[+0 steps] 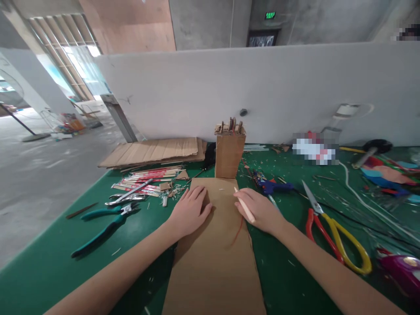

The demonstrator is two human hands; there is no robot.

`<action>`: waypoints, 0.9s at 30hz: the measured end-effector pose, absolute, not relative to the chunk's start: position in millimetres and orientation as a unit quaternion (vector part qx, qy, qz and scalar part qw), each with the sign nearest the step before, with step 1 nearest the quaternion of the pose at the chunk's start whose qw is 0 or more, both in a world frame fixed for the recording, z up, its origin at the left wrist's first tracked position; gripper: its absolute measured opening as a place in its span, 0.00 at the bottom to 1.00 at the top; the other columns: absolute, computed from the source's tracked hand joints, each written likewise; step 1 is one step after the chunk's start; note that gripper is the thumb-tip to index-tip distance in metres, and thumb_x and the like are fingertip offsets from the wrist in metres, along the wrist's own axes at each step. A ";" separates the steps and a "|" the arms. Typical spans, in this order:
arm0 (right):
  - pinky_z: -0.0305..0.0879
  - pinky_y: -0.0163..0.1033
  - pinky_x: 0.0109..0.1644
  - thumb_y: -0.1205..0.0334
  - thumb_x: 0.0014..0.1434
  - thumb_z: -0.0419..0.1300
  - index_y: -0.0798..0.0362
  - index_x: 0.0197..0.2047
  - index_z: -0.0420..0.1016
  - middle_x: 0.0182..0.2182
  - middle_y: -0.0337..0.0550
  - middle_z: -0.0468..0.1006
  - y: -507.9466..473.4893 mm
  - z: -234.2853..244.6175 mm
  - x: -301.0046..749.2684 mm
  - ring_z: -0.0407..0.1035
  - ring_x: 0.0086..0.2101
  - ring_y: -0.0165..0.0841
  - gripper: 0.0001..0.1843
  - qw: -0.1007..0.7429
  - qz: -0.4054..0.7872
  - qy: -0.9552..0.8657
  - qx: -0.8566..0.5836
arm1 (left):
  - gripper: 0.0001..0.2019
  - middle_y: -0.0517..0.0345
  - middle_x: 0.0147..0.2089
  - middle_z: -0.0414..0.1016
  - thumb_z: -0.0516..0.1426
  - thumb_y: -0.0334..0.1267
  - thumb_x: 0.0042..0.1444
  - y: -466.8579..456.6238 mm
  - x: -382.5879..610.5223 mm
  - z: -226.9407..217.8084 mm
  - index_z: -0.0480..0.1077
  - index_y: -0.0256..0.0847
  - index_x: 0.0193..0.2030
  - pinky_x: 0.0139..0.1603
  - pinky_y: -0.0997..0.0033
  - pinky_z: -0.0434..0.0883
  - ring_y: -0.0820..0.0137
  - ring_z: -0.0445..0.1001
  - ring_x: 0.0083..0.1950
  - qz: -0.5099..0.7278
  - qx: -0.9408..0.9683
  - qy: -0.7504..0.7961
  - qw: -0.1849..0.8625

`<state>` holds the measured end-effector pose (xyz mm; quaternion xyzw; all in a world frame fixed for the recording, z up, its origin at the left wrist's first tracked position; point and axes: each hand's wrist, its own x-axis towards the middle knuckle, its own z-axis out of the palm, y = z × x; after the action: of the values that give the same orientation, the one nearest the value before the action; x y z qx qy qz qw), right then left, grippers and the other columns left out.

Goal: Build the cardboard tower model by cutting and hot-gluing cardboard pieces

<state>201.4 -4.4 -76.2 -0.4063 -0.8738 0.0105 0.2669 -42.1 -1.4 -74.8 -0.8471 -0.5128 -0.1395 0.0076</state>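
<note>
A long brown cardboard strip point(213, 262) lies on the green table mat point(49, 262) in front of me. My left hand point(190, 211) rests flat on the strip's left side, fingers stretched out. My right hand point(260, 210) is closed around a pale wooden stick point(244, 205) held like a pen over the strip's right edge. A thin red line point(239, 232) runs down the cardboard just below the stick. A small cardboard box point(229, 153) with sticks poking out of its top stands upright at the strip's far end.
Teal pliers point(105, 218), metal tweezers and red-white chopstick packs point(147, 179) lie left. Flat cardboard sheets point(154, 151) are at back left. A blue glue gun point(274, 186), red-and-yellow scissors point(331, 227), cables and coloured scraps lie right. A white partition wall stands behind.
</note>
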 end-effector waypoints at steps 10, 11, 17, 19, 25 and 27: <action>0.66 0.37 0.34 0.56 0.64 0.48 0.49 0.43 0.65 0.31 0.41 0.74 -12.3 -72.6 186.2 0.70 0.31 0.33 0.10 0.385 0.249 -0.735 -0.500 | 0.20 0.49 0.51 0.69 0.44 0.50 0.61 9.7 -33.9 -48.6 0.64 0.48 0.56 0.55 0.54 0.64 0.58 0.67 0.54 -0.104 -0.875 -0.472 0.014; 0.66 0.37 0.33 0.55 0.64 0.47 0.49 0.43 0.65 0.30 0.40 0.73 -10.5 -73.8 186.0 0.70 0.30 0.32 0.10 0.389 0.269 -0.723 -0.503 | 0.20 0.50 0.50 0.70 0.44 0.51 0.61 13.0 -31.3 -45.6 0.67 0.47 0.52 0.54 0.54 0.64 0.58 0.67 0.53 -0.101 -0.880 -0.464 0.005; 0.65 0.37 0.34 0.54 0.64 0.48 0.49 0.45 0.64 0.32 0.40 0.73 -7.1 -76.9 185.3 0.69 0.31 0.33 0.11 0.378 0.296 -0.713 -0.511 | 0.23 0.45 0.60 0.65 0.46 0.54 0.60 25.5 -18.8 -56.6 0.67 0.39 0.50 0.62 0.52 0.57 0.56 0.61 0.62 -0.123 -0.886 -0.444 -0.046; 0.66 0.38 0.37 0.55 0.64 0.49 0.49 0.46 0.65 0.35 0.41 0.74 -6.7 -74.8 183.9 0.70 0.34 0.34 0.11 0.372 0.285 -0.720 -0.512 | 0.25 0.44 0.62 0.62 0.46 0.55 0.59 24.9 -17.7 -62.1 0.63 0.40 0.55 0.63 0.47 0.54 0.55 0.60 0.63 -0.129 -0.886 -0.445 -0.041; 0.68 0.40 0.39 0.56 0.63 0.49 0.49 0.47 0.64 0.38 0.44 0.75 1.5 -76.8 182.6 0.72 0.36 0.35 0.11 0.382 0.251 -0.712 -0.533 | 0.26 0.46 0.63 0.61 0.44 0.52 0.61 23.8 -19.2 -65.0 0.60 0.42 0.61 0.63 0.48 0.54 0.56 0.59 0.64 -0.139 -0.883 -0.445 -0.049; 0.68 0.42 0.42 0.57 0.63 0.49 0.48 0.48 0.63 0.40 0.45 0.75 4.0 -80.5 183.5 0.71 0.39 0.37 0.11 0.377 0.230 -0.720 -0.535 | 0.25 0.46 0.64 0.61 0.44 0.51 0.61 25.2 -19.7 -66.0 0.60 0.41 0.61 0.64 0.48 0.53 0.57 0.57 0.65 -0.140 -0.880 -0.451 -0.051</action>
<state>183.5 4.0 -80.5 -0.5351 -0.7202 0.2302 0.3769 -19.7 25.2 -66.0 -0.8801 -0.4507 -0.1402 -0.0513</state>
